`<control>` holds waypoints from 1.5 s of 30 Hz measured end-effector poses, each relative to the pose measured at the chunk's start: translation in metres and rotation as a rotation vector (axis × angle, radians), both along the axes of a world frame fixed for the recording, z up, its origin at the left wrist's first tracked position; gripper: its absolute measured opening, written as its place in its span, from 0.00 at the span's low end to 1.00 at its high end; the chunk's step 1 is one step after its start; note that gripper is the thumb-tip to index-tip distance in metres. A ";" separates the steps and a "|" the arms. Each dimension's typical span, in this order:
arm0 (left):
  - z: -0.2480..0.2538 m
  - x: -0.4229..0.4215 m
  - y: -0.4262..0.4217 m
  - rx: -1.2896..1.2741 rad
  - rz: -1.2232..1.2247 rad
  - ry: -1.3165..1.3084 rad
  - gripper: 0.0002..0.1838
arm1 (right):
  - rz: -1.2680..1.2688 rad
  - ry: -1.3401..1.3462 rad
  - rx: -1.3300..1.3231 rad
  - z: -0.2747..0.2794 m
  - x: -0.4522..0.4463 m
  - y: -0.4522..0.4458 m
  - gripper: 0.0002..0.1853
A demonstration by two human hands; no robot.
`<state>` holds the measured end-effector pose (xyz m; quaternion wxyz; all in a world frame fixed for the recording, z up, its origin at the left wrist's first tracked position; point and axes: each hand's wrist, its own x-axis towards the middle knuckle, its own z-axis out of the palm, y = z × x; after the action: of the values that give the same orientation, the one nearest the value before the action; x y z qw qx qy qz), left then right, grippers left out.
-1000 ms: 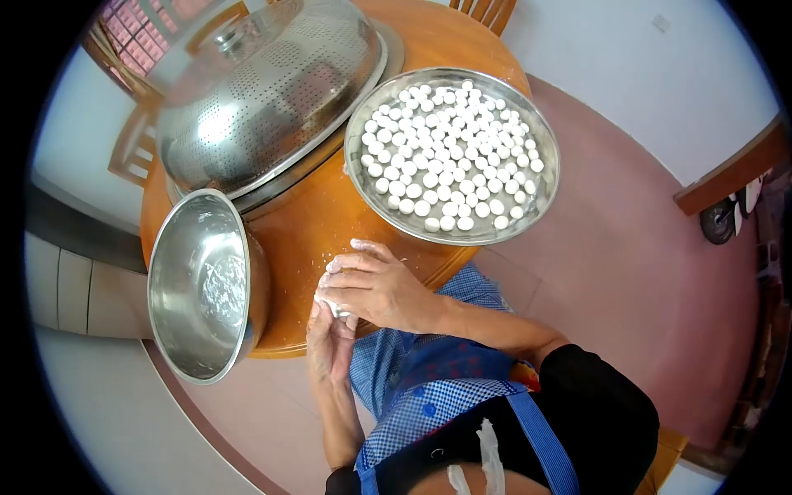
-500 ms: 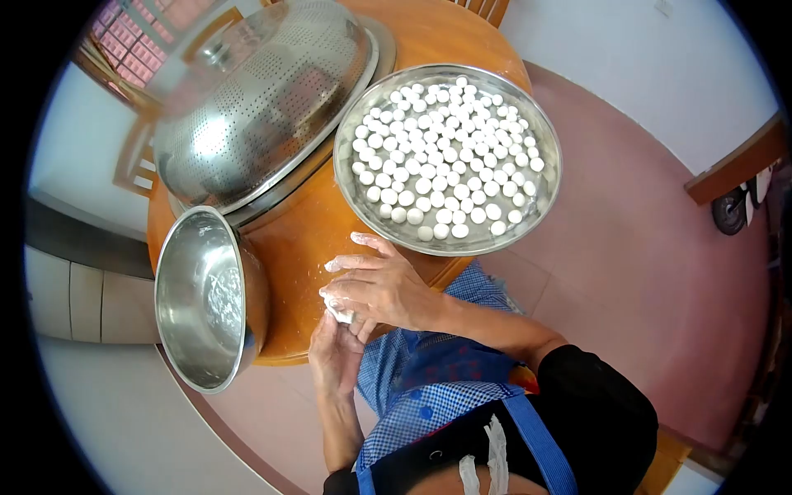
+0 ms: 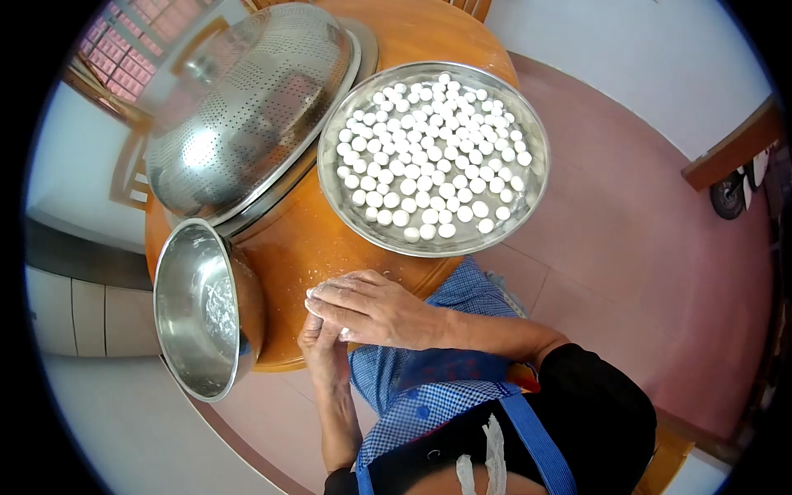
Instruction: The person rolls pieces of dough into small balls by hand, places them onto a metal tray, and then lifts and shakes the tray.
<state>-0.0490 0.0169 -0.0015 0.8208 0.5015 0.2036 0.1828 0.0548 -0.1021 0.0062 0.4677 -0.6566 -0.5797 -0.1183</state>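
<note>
My right hand [image 3: 375, 309] lies over my left hand [image 3: 326, 346], palms pressed together above the table's near edge. Between them is a piece of white dough [image 3: 345, 332], mostly hidden, with only a small bit showing below the right palm. White powder coats the fingertips. Just beyond my hands stands a round metal tray [image 3: 363, 227] with many small white dough balls [image 3: 429, 177] spread over its bottom. Left of my hands, a deep steel bowl [image 3: 177, 330] leans toward me, with white residue smeared inside.
A large perforated metal dome [image 3: 247, 115] with a knob covers the back left of the round wooden table [image 3: 285, 256]. Flour specks dot the wood near my hands. A wooden chair [image 3: 470, 8] stands behind, and a wooden post [image 3: 726, 148] is at far right.
The fingers of my right hand, spread apart before, have come together and folded down over the left hand, covering more of the dough. The whole view has shifted slightly.
</note>
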 end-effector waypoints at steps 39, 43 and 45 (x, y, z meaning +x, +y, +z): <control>0.014 0.015 -0.004 -0.330 0.045 -0.375 0.22 | 0.002 0.103 -0.079 0.024 0.018 0.083 0.31; 0.023 0.023 0.003 -0.187 0.094 -0.449 0.35 | 0.117 -0.050 -0.162 0.016 -0.023 0.074 0.37; 0.009 0.034 0.000 -0.145 -0.068 -0.708 0.39 | 0.132 -0.088 -0.145 0.018 -0.032 0.075 0.40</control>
<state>-0.0147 0.0170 0.0076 0.8794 0.3541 -0.0978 0.3027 0.0233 -0.0275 0.0246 0.3998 -0.6432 -0.6489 -0.0737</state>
